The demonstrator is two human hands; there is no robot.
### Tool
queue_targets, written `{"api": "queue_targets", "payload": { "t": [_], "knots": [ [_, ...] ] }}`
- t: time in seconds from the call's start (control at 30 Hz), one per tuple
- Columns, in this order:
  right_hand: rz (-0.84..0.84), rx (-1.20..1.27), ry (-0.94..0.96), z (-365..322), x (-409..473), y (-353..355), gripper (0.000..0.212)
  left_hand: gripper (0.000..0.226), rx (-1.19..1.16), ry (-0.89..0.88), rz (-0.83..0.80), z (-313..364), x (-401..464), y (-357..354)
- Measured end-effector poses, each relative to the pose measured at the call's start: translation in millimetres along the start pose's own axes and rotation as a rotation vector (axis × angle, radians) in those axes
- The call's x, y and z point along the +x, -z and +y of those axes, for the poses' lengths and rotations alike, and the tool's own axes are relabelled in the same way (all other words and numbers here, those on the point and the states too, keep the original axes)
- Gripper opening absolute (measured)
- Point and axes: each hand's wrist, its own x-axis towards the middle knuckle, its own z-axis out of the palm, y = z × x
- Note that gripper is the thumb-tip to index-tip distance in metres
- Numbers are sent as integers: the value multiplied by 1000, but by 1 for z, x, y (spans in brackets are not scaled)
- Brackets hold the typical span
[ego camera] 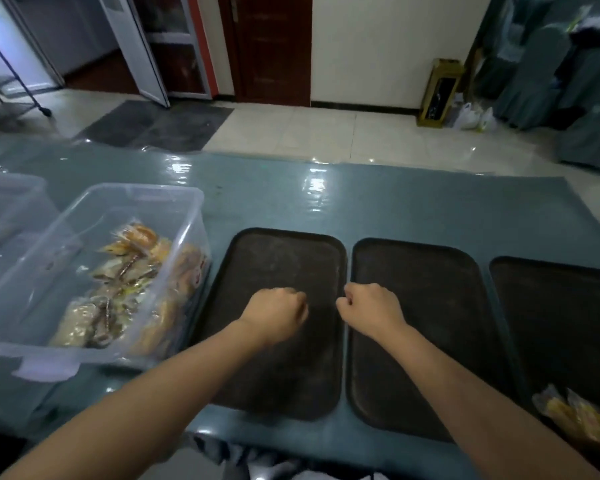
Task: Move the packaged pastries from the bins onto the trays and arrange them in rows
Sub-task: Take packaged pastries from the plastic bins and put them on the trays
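Three dark trays lie side by side on the blue table: a left tray (pixel 284 251), a middle tray (pixel 430 271) and a right tray (pixel 561 299). A clear plastic bin (pixel 66 233) at the left holds several packaged pastries (pixel 129 271). A few packaged pastries (pixel 582 420) lie at the near end of the right tray. My left hand (pixel 278 311) hovers over the left tray with fingers curled, holding nothing. My right hand (pixel 369 306) is curled the same way at the inner edge of the middle tray, also holding nothing.
A second clear bin (pixel 7 202) stands at the far left edge. The blue table (pixel 395 202) has a glossy cover and ends just beyond the trays. Beyond it are a tiled floor, a yellow box (pixel 439 91) and covered chairs (pixel 551 74).
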Motion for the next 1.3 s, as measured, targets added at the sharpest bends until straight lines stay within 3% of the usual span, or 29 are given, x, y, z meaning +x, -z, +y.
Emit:
{"api": "queue_targets", "payload": {
  "t": [0.2,0.4,0.63,0.73,0.93,1.03,1.3],
  "knots": [
    [49,-37,41,-121,30,-10,23,16,12,-137,151,-125,-25,33],
    [124,34,149,-217,58,-10,16,24,53,-109,242,-215,-41,57],
    [132,39,332,-297,94,-18,20,18,85,-19,336,-291,-74,68],
    [108,22,352,-331,108,-23,24,14,121,21,283,-338,-87,70],
    [28,-99,340,-390,152,-58,26,34,160,109,77,-432,-82,55],
    [-28,-109,268,-414,172,-88,24,56,199,132,-61,-475,-69,39],
    [-142,-62,44,-452,195,-152,36,99,314,107,-142,-525,-23,14]
  ]
}}
